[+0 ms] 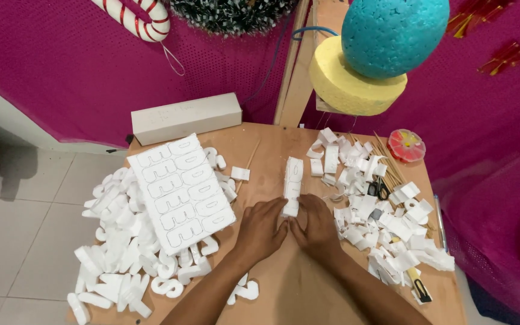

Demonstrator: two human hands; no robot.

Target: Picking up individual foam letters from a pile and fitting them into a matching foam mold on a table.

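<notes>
The fingers (pixel 284 227) of both hands pinched the near end of one narrow white foam strip (pixel 293 183), closed on it from either side. The left hand (pixel 261 232) and the right hand (pixel 315 229) rested side by side on the wooden table (pixel 284 283). The strip lay at the table's middle, its long axis pointing straight away from the person. Left of it sat one foam sheet of cut letters (pixel 182 191), with loose foam letters (pixel 118 253) heaped beyond; foam offcuts (pixel 386 225) piled at right. One white block (pixel 186 118) stood before the magenta cloth backdrop (pixel 61 66).
</notes>
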